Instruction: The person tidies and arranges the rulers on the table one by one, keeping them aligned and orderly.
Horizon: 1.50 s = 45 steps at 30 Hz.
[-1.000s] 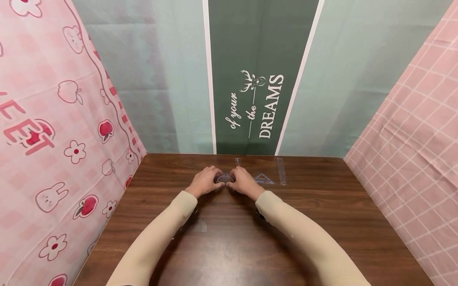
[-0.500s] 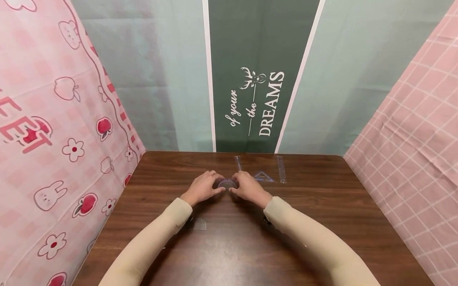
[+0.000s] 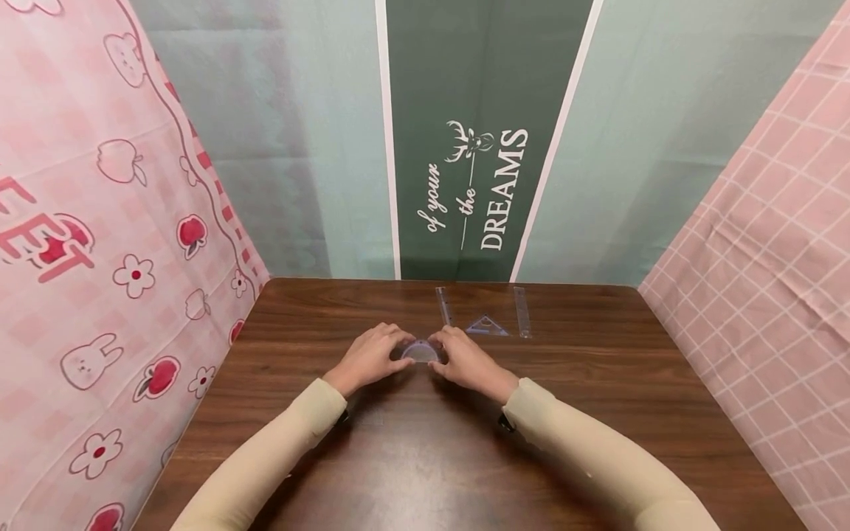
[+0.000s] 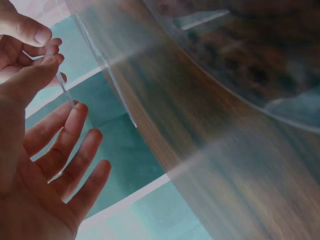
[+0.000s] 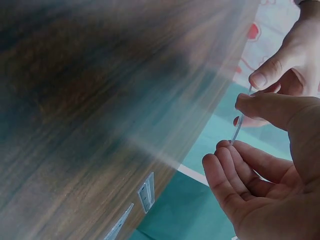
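Note:
A clear protractor with a bluish curved edge is held between both hands over the wooden table. My left hand pinches its left side between thumb and fingertips. On the other side, my right hand grips it the same way. In the left wrist view the protractor appears as a thin edge, and the left hand's outer fingers extend away from it. The right wrist view also shows the protractor edge-on, between the right hand's thumb and fingertips.
Behind the right hand, a narrow clear ruler lies on the table. Right of it are a bluish triangular set square and another clear ruler. Fabric hangings stand behind the table and at both sides.
Both hands have come back toward the body with the protractor, uncovering more of it and of the narrow ruler. A faint scaled shape near the left forearm has faded from sight.

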Motion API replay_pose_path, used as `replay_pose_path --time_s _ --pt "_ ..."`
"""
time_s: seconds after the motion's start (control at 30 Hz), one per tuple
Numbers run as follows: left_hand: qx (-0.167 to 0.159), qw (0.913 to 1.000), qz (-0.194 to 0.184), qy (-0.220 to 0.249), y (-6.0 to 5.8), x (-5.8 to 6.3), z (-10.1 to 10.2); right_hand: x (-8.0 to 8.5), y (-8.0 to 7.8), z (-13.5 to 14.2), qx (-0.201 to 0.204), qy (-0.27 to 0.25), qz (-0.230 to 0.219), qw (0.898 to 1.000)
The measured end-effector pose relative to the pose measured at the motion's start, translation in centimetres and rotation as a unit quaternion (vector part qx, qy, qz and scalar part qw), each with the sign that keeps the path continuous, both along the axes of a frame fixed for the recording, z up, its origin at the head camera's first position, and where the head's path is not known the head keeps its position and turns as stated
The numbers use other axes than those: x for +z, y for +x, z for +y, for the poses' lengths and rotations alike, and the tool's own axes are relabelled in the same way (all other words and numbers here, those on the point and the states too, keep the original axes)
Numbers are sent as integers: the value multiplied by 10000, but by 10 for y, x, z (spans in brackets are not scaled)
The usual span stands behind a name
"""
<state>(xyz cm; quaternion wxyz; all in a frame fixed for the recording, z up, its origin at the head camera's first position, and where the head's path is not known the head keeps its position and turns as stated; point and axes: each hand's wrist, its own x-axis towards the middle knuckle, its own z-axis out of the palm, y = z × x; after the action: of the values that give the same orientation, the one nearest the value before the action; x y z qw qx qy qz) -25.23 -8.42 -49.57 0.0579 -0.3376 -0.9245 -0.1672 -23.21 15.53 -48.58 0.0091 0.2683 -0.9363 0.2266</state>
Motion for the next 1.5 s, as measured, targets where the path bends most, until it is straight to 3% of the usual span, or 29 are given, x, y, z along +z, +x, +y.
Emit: replay_pose_path --time_s 0.33,1.1,1.5 --pt "-161 9997 121 -111 20 5 -7 0 19 2 310 -199 134 9992" --pt "-596 9960 471 -479 58 -4 -17 -15 59 4 770 -292 -141 9965" --pt "-702 9934 435 -795 67 -10 -17 -27 69 -2 794 -116 -145 9967"
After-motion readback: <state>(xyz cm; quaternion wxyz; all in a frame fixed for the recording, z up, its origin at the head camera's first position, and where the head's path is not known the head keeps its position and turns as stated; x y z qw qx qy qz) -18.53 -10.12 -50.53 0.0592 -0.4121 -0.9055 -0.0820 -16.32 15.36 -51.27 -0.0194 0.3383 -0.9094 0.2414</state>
